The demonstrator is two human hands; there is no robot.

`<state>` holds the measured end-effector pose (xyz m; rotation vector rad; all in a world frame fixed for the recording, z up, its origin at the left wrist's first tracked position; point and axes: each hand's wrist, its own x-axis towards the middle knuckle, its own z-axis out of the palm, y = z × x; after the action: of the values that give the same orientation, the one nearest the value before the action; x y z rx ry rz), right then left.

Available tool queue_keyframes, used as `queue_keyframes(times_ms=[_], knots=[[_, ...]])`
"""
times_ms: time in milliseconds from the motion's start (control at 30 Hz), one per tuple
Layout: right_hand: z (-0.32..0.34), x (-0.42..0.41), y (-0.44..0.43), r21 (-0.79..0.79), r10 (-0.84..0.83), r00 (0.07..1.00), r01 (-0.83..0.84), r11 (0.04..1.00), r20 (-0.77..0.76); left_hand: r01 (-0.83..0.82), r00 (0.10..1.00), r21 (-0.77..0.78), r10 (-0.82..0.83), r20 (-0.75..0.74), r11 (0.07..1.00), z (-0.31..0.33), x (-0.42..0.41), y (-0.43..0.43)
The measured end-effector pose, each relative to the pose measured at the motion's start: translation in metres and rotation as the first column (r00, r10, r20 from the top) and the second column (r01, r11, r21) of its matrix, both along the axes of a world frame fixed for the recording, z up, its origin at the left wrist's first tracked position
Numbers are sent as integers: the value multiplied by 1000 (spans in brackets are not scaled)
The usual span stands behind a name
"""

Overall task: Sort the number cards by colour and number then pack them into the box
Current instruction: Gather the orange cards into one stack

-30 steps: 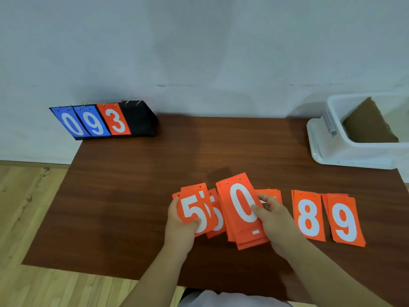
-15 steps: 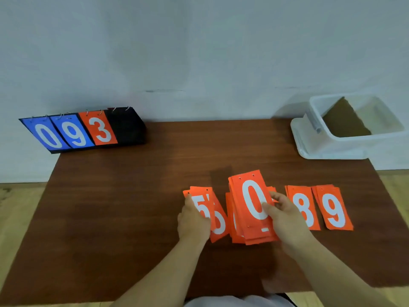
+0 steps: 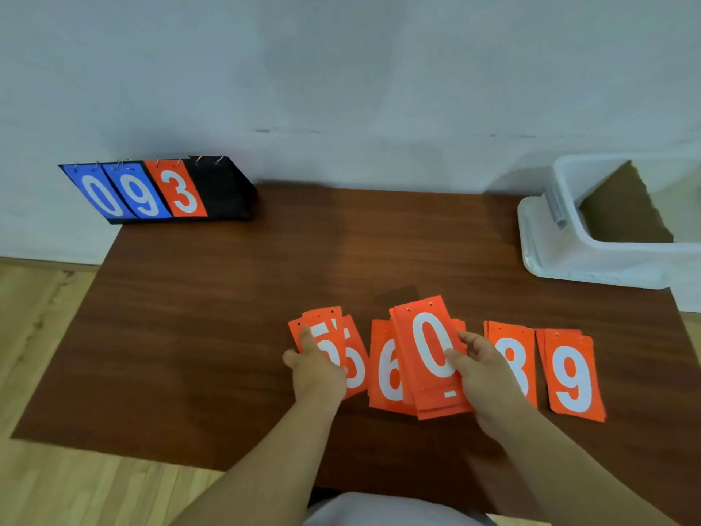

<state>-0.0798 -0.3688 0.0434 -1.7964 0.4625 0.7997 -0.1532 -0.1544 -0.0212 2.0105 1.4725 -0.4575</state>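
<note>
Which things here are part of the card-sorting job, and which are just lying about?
In the job: stack with 0 on top, gripped by the right hand; 5 pile, held by the left hand; 6 pile; 8 pile; 9 pile; white box.
Lying about: scoreboard stand; cardboard sheet in the box; table.

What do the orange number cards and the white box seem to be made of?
Orange number cards: probably thin plastic or coated card, matte; flat and stiff, with punched holes. White box: likely translucent plastic, smooth; its wall lets light through.
</note>
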Motion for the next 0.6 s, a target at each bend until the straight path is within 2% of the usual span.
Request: queue_keyframes(times_ms=[100, 267, 400, 600], knots=[[0, 6, -3, 11, 22, 1000, -21, 1000, -10, -15, 998, 13, 14, 68, 1000, 4, -2, -11], [5, 12, -8, 14, 56, 998, -56, 998, -18, -21, 995, 16, 20, 96, 1000, 6, 1, -18], [9, 15, -7, 47, 62, 998, -61, 997, -10, -17, 959, -42, 28, 281, 999, 16, -8, -17], [23, 14, 17, 292, -40, 981, 95, 952, -190, -50, 869, -213, 147, 472, 976, 55, -27, -7]])
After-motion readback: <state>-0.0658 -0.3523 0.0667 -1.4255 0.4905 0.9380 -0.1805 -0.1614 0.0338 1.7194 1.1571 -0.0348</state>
